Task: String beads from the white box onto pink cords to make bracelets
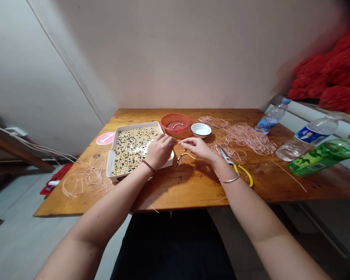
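Left hand (160,149), right hand (196,147) pinch beaded cord (185,155) at tray (110,165) right edge, over table (192,188).

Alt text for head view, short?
Left hand and right hand meet at the fingertips above a wooden table, a partly beaded cord hanging from the right, by a white tray of mixed beads. Nearby: red basket, white bowl, cord pile, yellow-handled scissors, plastic bottles.

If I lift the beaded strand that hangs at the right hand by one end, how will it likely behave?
Probably floppy: the beaded strand sags in a loose curve below the right hand. It looks light, with few small beads. Beads might slide toward the lower end.
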`<state>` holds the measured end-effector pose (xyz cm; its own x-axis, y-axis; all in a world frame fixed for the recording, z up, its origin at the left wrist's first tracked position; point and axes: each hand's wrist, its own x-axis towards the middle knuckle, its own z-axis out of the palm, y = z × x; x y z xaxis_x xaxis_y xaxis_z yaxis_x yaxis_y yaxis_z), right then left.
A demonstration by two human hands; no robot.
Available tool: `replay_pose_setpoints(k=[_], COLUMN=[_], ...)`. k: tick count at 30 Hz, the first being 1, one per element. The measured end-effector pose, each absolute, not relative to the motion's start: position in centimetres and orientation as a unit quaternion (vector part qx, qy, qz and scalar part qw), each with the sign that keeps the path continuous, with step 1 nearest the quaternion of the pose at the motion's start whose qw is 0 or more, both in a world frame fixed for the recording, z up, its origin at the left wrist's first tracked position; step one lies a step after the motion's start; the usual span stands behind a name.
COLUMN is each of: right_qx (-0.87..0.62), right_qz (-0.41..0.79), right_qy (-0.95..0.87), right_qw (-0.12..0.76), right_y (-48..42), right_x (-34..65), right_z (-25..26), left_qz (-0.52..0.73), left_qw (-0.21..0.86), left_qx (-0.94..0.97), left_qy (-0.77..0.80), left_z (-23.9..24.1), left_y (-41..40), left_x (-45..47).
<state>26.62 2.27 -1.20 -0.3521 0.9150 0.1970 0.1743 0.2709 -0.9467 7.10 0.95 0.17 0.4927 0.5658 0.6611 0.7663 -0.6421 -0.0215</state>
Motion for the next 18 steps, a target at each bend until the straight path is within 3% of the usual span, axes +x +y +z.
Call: replay_pose_setpoints(k=[11,18], right_qx=[-0.436,-0.405], right_qz=[0.415,0.458], right_qy=[-0.643,-0.667], right_qw=[0.473,0.427], right_y=[3.3,2.7], right_x=[25.5,25.2], right_z=[-3.2,-2.8], left_qz=[-0.337,-0.358], left_qw=[0.131,0.145], left_qx=[-0.860,-0.849], left_qy=[-0.360,-0.360], left_z=[-0.5,-1.0], left_y=[1.2,1.5], left_x=[7.0,6.8])
